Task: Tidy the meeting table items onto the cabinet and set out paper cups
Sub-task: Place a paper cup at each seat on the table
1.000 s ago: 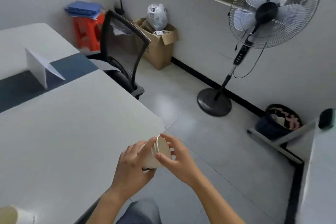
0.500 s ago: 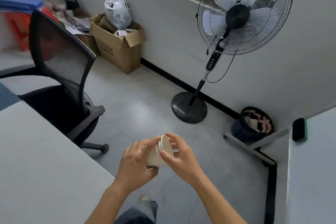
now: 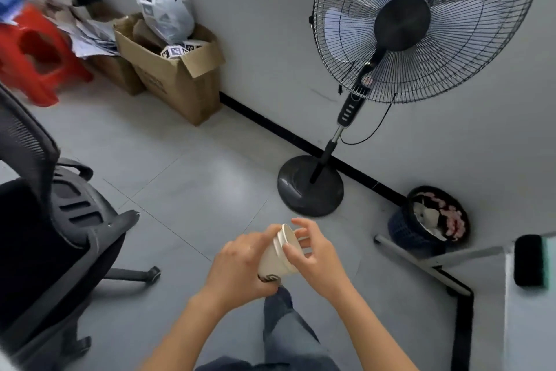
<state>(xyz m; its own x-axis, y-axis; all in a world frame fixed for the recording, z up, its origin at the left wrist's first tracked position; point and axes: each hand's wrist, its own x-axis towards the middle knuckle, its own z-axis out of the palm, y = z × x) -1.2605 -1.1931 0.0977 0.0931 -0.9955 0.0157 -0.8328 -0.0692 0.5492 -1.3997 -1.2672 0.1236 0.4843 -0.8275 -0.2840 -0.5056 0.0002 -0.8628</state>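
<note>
Left hand [image 3: 240,265] grips the stacked paper cups [image 3: 278,253] tilted sideways; right hand [image 3: 316,256] pinches the top rim. Bin [image 3: 403,229] holds rubbish.

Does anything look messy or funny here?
Yes. Loose papers lie in a crumpled heap beside the cardboard box, which is overfull, with a plastic bag sticking out on top. The bin by the wall is full. The left hand and right hand hold the paper cups tipped sideways.
</note>
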